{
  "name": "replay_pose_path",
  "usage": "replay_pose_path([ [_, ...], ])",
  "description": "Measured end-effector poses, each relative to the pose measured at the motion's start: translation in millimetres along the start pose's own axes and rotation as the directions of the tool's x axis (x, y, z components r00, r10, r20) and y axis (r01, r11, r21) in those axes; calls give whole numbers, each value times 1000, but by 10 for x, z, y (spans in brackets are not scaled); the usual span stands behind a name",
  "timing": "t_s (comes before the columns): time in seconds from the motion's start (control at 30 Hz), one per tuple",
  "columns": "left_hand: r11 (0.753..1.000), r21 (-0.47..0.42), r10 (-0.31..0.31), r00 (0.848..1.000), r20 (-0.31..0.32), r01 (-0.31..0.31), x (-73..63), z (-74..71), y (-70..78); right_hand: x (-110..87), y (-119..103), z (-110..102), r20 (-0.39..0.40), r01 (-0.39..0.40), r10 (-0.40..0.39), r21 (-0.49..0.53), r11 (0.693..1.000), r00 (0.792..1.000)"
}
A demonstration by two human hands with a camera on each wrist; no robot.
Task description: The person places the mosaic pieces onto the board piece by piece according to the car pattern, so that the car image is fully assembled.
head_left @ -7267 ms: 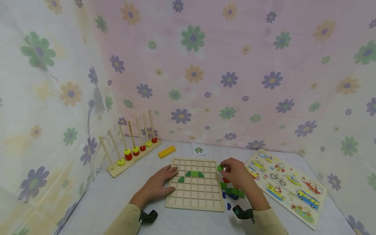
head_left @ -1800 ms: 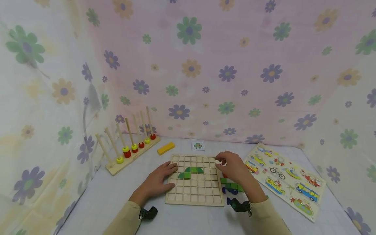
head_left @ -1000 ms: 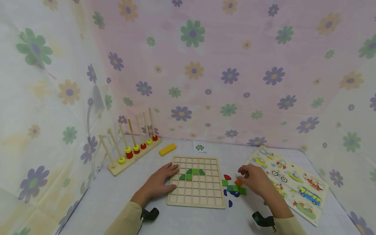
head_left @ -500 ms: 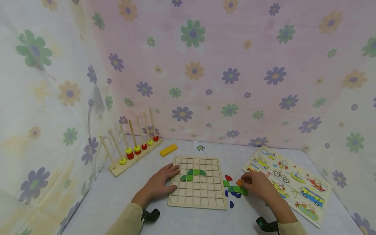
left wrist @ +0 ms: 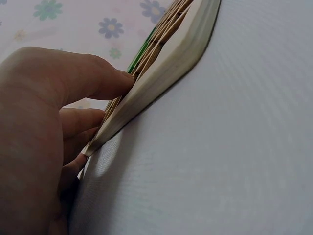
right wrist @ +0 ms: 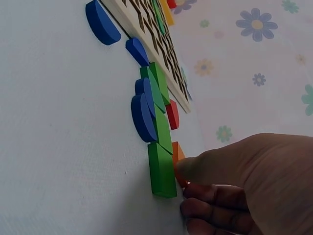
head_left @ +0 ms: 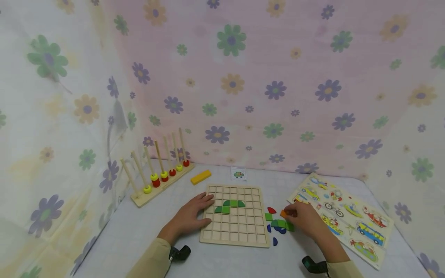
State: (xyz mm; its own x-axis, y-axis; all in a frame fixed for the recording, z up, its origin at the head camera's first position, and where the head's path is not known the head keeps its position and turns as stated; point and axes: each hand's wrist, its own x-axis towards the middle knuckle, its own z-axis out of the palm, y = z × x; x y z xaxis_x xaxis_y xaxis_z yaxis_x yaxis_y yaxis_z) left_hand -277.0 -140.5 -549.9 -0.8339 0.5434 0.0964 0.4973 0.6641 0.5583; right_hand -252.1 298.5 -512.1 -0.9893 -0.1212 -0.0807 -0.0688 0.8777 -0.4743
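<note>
A wooden grid board (head_left: 240, 225) lies mid-table with several green pieces (head_left: 234, 203) in its upper cells. My left hand (head_left: 189, 216) rests on the board's left edge, fingers extended; in the left wrist view the thumb (left wrist: 105, 81) touches the rim. To the right of the board, my right hand (head_left: 305, 218) pinches an orange block (head_left: 283, 213), which stands beside a green block (right wrist: 162, 171) in the right wrist view. Near it lie more green blocks (head_left: 269, 217), blue rounded pieces (right wrist: 143, 117) and a red piece (head_left: 271, 210).
A small card with a coloured picture (head_left: 239, 174) lies behind the board. At the back left stand a peg rack (head_left: 167, 183) with red and yellow beads and a yellow bar (head_left: 201, 177). A vehicle picture puzzle (head_left: 342, 220) lies on the right.
The green square block that my right hand held earlier now sits in the board beside a green curved piece. My right hand has moved right and taken hold of the orange block. Left hand stayed.
</note>
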Motion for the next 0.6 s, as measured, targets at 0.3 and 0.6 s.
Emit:
replay_pose_path([
  [0.3,1000,11,6,1000,-1,-6,21,10,-1,-5,-22,24,-11,-4,4,-28,1000,1000],
  [0.6,1000,23,11,1000,-3,-11,17,18,-17,31,-46,33,-27,13,-15,-70,997,1000],
])
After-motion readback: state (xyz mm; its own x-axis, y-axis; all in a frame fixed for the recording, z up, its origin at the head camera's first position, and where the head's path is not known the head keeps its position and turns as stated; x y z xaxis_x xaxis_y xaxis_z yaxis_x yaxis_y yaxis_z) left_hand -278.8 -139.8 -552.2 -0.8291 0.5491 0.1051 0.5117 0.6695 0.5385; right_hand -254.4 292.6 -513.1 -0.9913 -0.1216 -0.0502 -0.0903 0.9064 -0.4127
